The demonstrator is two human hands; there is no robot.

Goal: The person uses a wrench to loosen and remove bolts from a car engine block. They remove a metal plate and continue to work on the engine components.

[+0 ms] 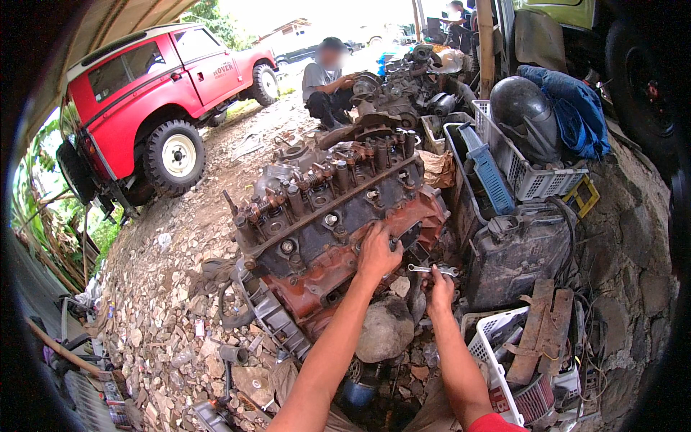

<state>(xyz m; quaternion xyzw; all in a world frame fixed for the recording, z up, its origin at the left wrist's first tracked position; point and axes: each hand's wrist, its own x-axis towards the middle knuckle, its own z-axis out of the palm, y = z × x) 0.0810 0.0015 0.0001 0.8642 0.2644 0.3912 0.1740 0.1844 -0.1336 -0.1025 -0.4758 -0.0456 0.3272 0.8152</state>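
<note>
A greasy engine [306, 284] with a red-brown block and exposed valve gear [320, 180] lies on the gravel, with a large stone [383, 333] at its lower front. My left hand [381, 250] is on the block's near side, beside a black bracket-like part [409, 236]. Its fingers are bent against the metal; what they grip is hidden. My right hand [439, 288] grips a silver wrench [421, 268] just right of the engine, below that dark part.
Crates [536, 175], a black jerrycan [511, 255] and a basket of rusty metal [497, 331] line the right, beside stone paving. A person [324, 93] crouches behind the engine near more parts [407, 86]; another [457, 25] is farther back. A red off-road vehicle [169, 86] stands left.
</note>
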